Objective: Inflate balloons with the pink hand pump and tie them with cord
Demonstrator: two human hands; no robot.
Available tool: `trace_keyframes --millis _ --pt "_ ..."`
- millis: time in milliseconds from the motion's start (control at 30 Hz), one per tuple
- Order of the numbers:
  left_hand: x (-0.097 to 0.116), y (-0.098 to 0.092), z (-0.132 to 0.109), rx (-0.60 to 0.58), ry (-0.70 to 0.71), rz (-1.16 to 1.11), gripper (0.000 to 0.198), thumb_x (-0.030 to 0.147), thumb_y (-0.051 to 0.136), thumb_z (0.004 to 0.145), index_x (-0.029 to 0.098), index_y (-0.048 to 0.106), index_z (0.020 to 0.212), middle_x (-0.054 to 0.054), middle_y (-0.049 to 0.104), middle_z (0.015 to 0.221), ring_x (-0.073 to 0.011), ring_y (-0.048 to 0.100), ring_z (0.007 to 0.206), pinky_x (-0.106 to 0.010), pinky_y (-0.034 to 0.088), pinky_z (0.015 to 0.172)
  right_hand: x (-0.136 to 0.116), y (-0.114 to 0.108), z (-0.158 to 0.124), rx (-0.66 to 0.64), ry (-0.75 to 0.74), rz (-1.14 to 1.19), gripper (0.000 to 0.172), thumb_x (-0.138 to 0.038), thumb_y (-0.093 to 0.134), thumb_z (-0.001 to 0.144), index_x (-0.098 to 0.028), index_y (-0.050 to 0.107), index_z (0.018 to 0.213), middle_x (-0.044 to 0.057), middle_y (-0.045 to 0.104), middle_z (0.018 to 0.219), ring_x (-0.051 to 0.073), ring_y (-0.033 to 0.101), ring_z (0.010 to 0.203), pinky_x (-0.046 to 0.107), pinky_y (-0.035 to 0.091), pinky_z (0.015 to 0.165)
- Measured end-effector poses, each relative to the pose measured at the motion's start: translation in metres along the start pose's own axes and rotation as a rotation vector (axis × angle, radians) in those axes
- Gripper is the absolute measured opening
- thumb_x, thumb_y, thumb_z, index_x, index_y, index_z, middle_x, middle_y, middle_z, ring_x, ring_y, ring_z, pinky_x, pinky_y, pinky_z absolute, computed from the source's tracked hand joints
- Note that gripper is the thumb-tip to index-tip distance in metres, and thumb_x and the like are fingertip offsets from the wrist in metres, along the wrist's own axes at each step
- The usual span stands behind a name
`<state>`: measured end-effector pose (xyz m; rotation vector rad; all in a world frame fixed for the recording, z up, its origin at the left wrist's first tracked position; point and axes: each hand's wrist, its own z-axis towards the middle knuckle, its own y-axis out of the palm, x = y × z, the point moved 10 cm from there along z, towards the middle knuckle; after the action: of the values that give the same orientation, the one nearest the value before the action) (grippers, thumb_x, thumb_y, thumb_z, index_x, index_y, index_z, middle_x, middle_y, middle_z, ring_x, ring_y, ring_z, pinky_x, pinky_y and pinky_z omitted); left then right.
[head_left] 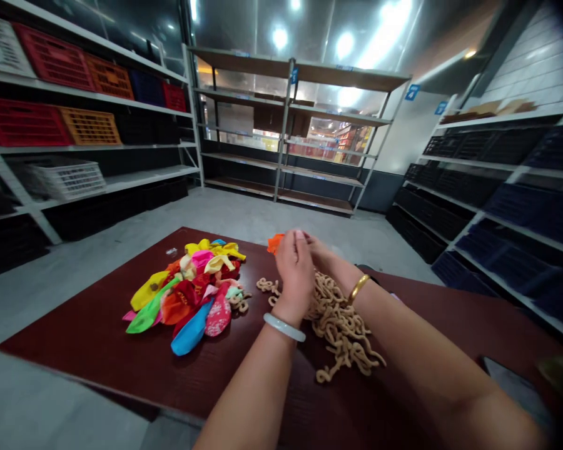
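Note:
My left hand and my right hand are close together over the far side of the table, fingers bent and closed. An orange balloon, limp, sticks out at the left of my left hand, which grips it. The left hand partly covers my right hand, so what its fingertips hold is hidden. Under and beside my hands lies a heap of tan, curly cord-like pieces. To the left is a pile of uninflated balloons in many colours, among them a blue balloon and a green balloon.
The dark red table carries everything. A phone-like dark slab lies at the right. Some tan pieces sit by the balloons. Shelves with red crates and dark crates line the sides; a metal rack stands behind.

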<state>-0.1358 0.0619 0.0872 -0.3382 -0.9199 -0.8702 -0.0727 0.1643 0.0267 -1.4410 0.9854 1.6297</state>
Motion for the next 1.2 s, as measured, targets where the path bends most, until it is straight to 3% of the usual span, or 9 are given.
trace_keyframes --millis 133,267,367,533,667,867,967,1067,1200 --pt "-0.020 0.001 0.004 0.053 -0.015 0.002 0.035 0.044 0.038 0.096 0.019 0.058 0.110 -0.010 0.061 0.112 -0.0200 0.056 0.107 -0.032 0.041 0.093 -0.024 -0.038 -0.013 -0.150 -0.006 0.150 0.015 -0.029 0.070 0.073 -0.016 0.066 0.081 0.003 0.068 0.078 0.017 0.061 0.072 0.029 0.052 0.066" --pt "-0.051 0.063 -0.014 -0.335 -0.232 -0.238 0.054 0.057 0.033 0.094 0.015 0.059 0.115 -0.013 0.066 0.109 -0.0217 0.061 0.100 -0.033 0.047 0.086 -0.032 -0.075 -0.043 -0.167 -0.010 0.171 0.019 -0.034 0.063 0.075 -0.017 0.066 0.083 0.004 0.068 0.075 0.016 0.060 0.063 0.026 0.049 0.055" --pt "-0.044 0.097 -0.040 -0.584 -0.228 -0.231 0.048 0.054 0.047 0.089 0.014 0.064 0.110 -0.012 0.068 0.103 -0.0231 0.062 0.097 -0.034 0.047 0.086 -0.033 -0.102 -0.063 -0.095 -0.016 0.128 0.021 -0.037 0.062 0.076 -0.017 0.066 0.083 0.003 0.066 0.068 0.015 0.058 0.056 0.022 0.043 0.045" --pt "-0.029 0.118 -0.066 -0.749 -0.193 -0.169 0.039 0.032 0.065 0.077 0.019 0.064 0.113 -0.008 0.068 0.109 -0.0221 0.062 0.096 -0.033 0.047 0.085 -0.027 -0.142 -0.091 0.024 0.006 0.168 0.022 -0.038 0.066 0.075 -0.017 0.065 0.079 0.000 0.062 0.064 0.010 0.049 0.048 0.019 0.034 0.038" --pt "-0.038 0.131 -0.082 -0.834 -0.238 -0.108 0.024 0.029 0.063 0.077 0.017 0.069 0.097 -0.004 0.068 0.081 -0.0157 0.058 0.069 -0.025 0.043 0.063 -0.014 -0.161 -0.102 0.023 0.010 0.328 0.018 -0.034 0.070 0.074 -0.018 0.061 0.074 -0.003 0.056 0.058 0.007 0.040 0.043 0.017 0.023 0.034" --pt "-0.048 0.137 -0.112 -0.920 -0.593 -0.231 0.020 0.031 0.072 0.073 0.013 0.066 0.077 -0.001 0.060 0.065 -0.0077 0.048 0.050 -0.019 0.034 0.047 -0.020 -0.182 -0.110 0.036 -0.043 0.442 0.023 -0.037 0.063 0.082 -0.019 0.062 0.096 0.006 0.069 0.094 0.013 0.063 0.078 0.020 0.049 0.060" --pt "-0.041 0.134 -0.115 -0.862 -0.831 -0.512 0.020 0.028 0.075 0.075 0.012 0.065 0.082 -0.002 0.062 0.071 -0.0063 0.052 0.053 -0.015 0.036 0.045 -0.030 -0.207 -0.118 0.154 -0.059 0.124 0.035 -0.048 0.054 0.086 -0.020 0.058 0.106 0.011 0.068 0.111 0.021 0.064 0.097 0.032 0.052 0.076" --pt "-0.042 0.125 -0.094 -0.676 -0.884 -0.756 0.012 0.022 0.070 0.080 0.012 0.064 0.085 -0.004 0.065 0.079 -0.0072 0.058 0.058 -0.015 0.044 0.048 -0.023 -0.240 -0.134 0.339 0.103 -0.682 0.043 -0.057 0.060 0.078 -0.017 0.063 0.093 0.014 0.070 0.102 0.028 0.064 0.096 0.037 0.049 0.078" --pt "-0.059 0.112 -0.073 -0.479 -0.924 -0.887 0.010 0.017 0.056 0.090 0.012 0.064 0.091 -0.007 0.068 0.086 -0.0128 0.067 0.070 -0.021 0.054 0.057 0.012 -0.251 -0.148 0.204 0.399 -1.374 0.056 -0.062 0.072 0.062 -0.018 0.067 0.096 0.016 0.069 0.105 0.034 0.064 0.097 0.038 0.046 0.075"
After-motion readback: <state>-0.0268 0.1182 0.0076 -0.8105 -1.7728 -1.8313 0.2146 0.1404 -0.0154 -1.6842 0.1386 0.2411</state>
